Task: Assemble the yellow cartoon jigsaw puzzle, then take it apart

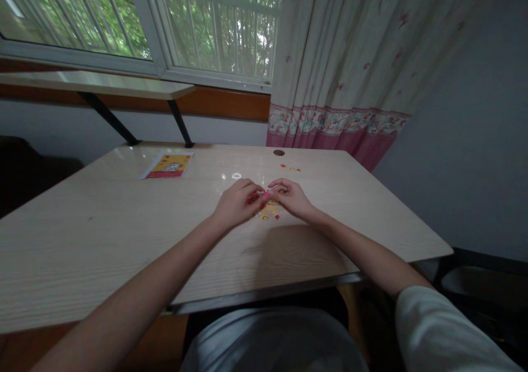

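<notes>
My left hand point(238, 202) and my right hand point(292, 197) meet over the middle of the table, fingertips drawn together. Between them is a small pink piece point(266, 195), pinched by both hands; its exact kind is too small to make out. Red patterned bits show beneath the left fingers, partly hidden. Just below the hands lie several small yellow and red flat pieces point(269, 212), partly covered by the fingers. Farther back, a few small red and yellow pieces point(291, 168) lie in a loose row.
A yellow and red printed picture sheet point(168, 165) lies at the back left of the pale wooden table point(136, 240). Behind it stands a raised shelf point(124, 85) on black supports. A round cable hole point(279, 153) sits near the back edge. A curtain point(330, 75) hangs beside the window.
</notes>
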### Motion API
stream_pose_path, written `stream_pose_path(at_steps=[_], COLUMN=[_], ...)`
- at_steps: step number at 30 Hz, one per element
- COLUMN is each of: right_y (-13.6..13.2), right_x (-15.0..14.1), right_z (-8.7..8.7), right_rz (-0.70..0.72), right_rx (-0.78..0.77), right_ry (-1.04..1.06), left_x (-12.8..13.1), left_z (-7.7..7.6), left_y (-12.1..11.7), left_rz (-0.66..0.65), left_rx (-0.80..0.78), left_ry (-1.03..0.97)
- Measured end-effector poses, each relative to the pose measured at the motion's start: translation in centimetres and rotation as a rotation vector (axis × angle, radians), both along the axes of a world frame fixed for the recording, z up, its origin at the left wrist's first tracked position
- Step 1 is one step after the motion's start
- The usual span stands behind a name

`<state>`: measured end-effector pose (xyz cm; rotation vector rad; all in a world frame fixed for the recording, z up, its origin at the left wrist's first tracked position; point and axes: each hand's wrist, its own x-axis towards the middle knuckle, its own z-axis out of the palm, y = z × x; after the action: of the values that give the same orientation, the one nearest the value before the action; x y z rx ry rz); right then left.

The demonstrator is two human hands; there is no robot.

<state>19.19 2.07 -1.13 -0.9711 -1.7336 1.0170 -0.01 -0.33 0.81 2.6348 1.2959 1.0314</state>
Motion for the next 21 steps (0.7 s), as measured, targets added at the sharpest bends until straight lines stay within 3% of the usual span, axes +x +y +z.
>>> stream_pose_path(at_steps=[5,11,17,21], right_y=[-0.3,-0.6,-0.6,-0.2], right_x=[0.3,0.5,0.9,1.9], right_z=[0.5,1.0,1.1,1.3], right_rz=[-0.098,-0.136,-0.186,-0.305], right_rx=[0.261,0.43,0.566,0.609], right_ry=[-0.207,-0.414,-0.465,-0.445], left_x=[-0.2,-0.1,-0.2,-0.5], left_z=[0.1,0.1,0.1,0.0], left_y=[0.0,0.0,0.0,0.2], left_rz=[0.03,0.012,0.005,0.022], left_rx=[0.01,0.007,0.015,0.007], left_ry=[-0.03,-0.032,-0.049,-0.012])
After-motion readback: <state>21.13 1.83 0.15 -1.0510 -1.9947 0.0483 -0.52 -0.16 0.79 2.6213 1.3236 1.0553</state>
